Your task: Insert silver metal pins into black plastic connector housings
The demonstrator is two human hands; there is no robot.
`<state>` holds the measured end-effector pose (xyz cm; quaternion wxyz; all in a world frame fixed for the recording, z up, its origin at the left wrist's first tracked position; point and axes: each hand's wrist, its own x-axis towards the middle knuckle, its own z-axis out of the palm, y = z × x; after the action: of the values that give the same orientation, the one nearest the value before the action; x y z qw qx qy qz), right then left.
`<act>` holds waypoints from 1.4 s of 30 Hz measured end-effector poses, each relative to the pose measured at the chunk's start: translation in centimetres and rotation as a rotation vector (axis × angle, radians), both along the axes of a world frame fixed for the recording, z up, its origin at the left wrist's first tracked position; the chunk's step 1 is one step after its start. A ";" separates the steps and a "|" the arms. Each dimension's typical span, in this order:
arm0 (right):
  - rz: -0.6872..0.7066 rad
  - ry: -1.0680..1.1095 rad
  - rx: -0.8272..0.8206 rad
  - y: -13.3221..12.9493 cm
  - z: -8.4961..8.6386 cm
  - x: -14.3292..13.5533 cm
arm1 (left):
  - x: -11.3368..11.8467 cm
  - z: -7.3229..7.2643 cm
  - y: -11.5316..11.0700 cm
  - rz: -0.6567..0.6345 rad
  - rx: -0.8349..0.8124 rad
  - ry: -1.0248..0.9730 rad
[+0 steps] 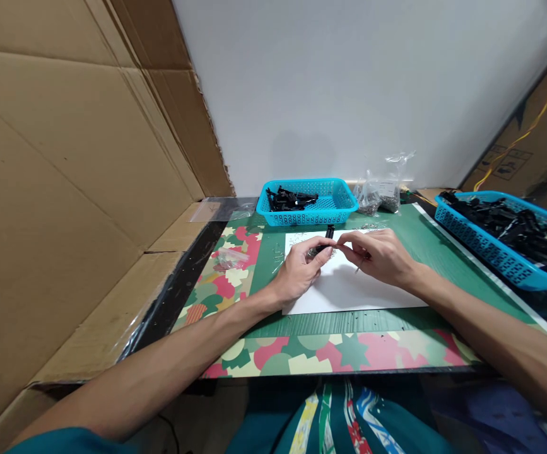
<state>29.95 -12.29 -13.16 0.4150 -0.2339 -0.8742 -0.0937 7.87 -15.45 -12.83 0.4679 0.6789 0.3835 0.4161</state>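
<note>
Cardboard panels (55, 157) line the left side and a pale wall (349, 82) rises behind a desk covered in green (424, 252), its left and near edges bordered with a camouflage-like pattern (273, 354). Toward the desk's far edge, a person works over a white sheet (349, 299), the left hand (303, 263) clamped between thumb and fingers on a slim black part (330, 232), one end jutting up above the fingertips. The right hand (381, 255) meets it from the other side, thumb and forefinger brought to the part; whether they close fully, and on what, cannot be told. A thin sliver (360, 265) shows below its curled fingers. Fine metal bits (296, 238) lie at the sheet's far left corner. At the desk's far edge sits a blue basket (307, 219) partly filled with black pieces (292, 198), two clear bags (389, 202) of small contents just beside it. Near the left edge rests a small plastic bag (232, 257); along the right edge, a second blue basket (493, 249) is heaped with dark pieces (522, 227).
</note>
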 end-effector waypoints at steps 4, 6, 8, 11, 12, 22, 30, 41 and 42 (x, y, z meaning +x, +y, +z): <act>0.003 -0.005 -0.004 0.1 0.0 0.1 | 0.0 0.1 -0.1 -0.016 -0.007 -0.006; 0.002 -0.008 -0.001 0.1 0.0 0.1 | 0.0 0.0 -0.1 -0.014 -0.006 -0.004; -0.004 -0.010 0.005 0.1 -0.1 0.1 | 0.0 0.0 -0.1 -0.012 -0.005 -0.001; -0.018 -0.016 0.014 0.1 -0.1 0.1 | 0.0 0.0 -0.1 -0.001 -0.005 0.002; -0.020 -0.019 0.019 0.1 -0.1 0.1 | 0.0 0.0 -0.1 0.004 -0.002 0.000; -0.024 -0.082 0.049 0.2 0.0 0.1 | -0.1 -0.3 0.4 0.090 0.014 0.000; -0.045 -0.141 0.028 0.2 -0.2 0.1 | -0.1 -0.4 0.5 0.131 0.046 0.008; -0.068 -0.080 -0.114 0.5 -0.3 0.2 | -0.1 -0.2 0.3 0.139 0.110 0.045; -0.060 -0.034 -0.077 0.3 -0.3 0.2 | -0.1 -0.2 0.3 0.138 0.111 0.049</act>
<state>30.14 -11.96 -13.46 0.3879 -0.2744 -0.8766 -0.0763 7.77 -15.12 -13.04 0.3903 0.6857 0.4168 0.4513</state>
